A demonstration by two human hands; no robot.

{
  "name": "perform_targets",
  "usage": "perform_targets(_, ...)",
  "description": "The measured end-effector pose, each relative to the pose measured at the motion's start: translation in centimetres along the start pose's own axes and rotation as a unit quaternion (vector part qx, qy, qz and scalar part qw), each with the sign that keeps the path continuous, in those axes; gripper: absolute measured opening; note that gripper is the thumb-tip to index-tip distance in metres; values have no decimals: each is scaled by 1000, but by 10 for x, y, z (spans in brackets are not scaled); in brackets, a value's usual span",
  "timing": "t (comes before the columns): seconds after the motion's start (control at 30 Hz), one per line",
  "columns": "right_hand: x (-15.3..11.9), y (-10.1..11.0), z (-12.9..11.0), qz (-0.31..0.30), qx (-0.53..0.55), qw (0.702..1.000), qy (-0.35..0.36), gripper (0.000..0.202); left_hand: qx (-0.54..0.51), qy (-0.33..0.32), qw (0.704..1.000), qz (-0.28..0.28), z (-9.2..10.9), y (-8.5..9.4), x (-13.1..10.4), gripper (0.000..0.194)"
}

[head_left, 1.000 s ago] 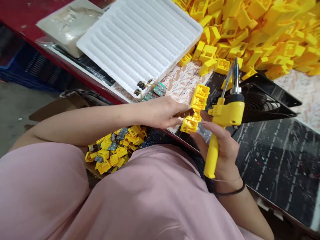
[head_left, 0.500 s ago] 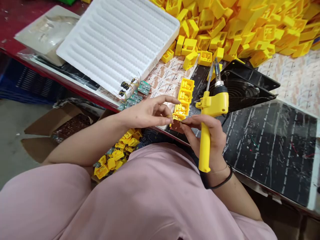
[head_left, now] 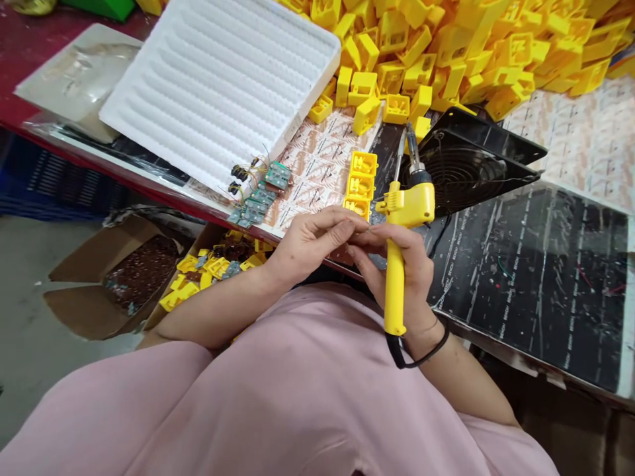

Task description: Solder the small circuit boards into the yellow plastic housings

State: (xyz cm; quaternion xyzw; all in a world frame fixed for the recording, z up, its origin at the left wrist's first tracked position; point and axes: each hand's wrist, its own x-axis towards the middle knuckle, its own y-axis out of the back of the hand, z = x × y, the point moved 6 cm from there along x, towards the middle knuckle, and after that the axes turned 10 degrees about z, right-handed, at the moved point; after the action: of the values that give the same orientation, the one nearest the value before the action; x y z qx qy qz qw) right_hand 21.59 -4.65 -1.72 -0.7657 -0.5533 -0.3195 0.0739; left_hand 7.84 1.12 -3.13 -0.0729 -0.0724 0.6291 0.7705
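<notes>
The right hand (head_left: pixel 417 268) grips the yellow soldering gun (head_left: pixel 395 291) near the brown board (head_left: pixel 343 255). The left hand (head_left: pixel 310 243) pinches beside the right fingertips; its held part is unclear.

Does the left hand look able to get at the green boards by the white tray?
Likely yes: the boards lie close to the left hand and the way looks free, though it would probably have to leave the right hand first.

White lettering (head_left: pixel 505 324), seemingly "BEN…", repeated, on black sheet (head_left: pixel 560 264)
</notes>
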Motion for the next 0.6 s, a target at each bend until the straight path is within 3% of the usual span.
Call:
perform_targets(0.1,2,9,1,-15,-31,998,44,46,-8,70,997,22,2,12,8,38)
perform_targets(0.17,4,15,5,-45,-79,992,85,48,99,72,992,-10,13,23,17,40)
perform_targets(0.23,6,16,11,-89,-141,977,131,45,255,15,963,-84,26,28,25,31)
perform_targets(0.33,2,8,18,-130,-199,951,197,30,423,-91,886,-168,32,27,29,18)
perform_targets(0.47,-3,1,17,-106,-220,947,208,25,493,-157,834,-194,19,23,26,18)
perform_targets(0.6,3,17,3,-91,-183,967,155,28,499,-189,819,-212,13,23,20,26)
